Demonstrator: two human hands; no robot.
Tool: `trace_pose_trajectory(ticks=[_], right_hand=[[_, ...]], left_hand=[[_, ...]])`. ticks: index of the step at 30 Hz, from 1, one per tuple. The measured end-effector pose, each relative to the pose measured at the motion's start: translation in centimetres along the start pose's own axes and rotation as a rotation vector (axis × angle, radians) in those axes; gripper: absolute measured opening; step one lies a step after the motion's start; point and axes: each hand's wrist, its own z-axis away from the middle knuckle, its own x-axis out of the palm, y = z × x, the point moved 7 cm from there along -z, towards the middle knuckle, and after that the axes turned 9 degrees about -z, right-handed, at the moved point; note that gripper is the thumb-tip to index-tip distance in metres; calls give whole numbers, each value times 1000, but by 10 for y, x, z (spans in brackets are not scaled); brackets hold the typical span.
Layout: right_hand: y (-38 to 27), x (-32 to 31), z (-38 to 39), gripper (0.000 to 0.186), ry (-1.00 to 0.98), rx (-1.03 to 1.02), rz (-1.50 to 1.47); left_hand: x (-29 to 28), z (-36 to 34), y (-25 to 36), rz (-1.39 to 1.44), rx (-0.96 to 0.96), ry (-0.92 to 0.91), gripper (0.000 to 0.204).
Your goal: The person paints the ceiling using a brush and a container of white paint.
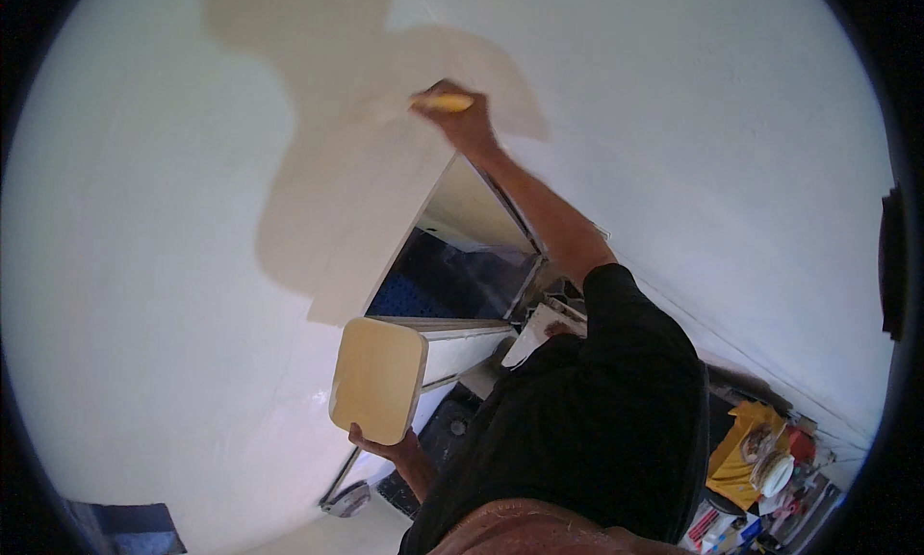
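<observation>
The right grip (467, 122) is wrapped around a yellow tool (449, 103) at the wall (144, 266) above the left grip (387, 446), which clasps a cream tub (377, 382) by its lower edge; steady, even strokes probably work best.

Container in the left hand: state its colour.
The container is pale yellow, best seen in the head view.

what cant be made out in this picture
All in the head view:
- Yellow object: its ends and any working edge; the right hand covers part, and it is blurred.
- Cream tray: its underside, turned away; it also hides part of the left hand's grip.
- Dark object at far right: cut off by the fisheye rim.
- Cluttered items at lower right: too small and blurred to identify individually.
</observation>
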Motion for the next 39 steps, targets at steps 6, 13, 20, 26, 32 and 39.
trace_pose_trajectory(ticks=[6,13,20,26,32,39], right_hand=[[-23,-81,-42,11,394,-566,329],[6,-8,5,12,334,-413,394],[-42,125,112,14,-288,-254,54],[6,85,28,13,-249,44,20],[-40,-40,-76,8,351,-542,241],[-24,61,-21,19,171,-343,469]], left_hand=[[-21,1,-3,-359,293,26,48],[-1,7,-5,-135,177,-70,47],[-10,6,-12,55,-107,-27,61],[5,23,13,-29,71,202,47],[20,32,17,-41,-4,164,47],[4,25,-2,-185,3,52,37]])
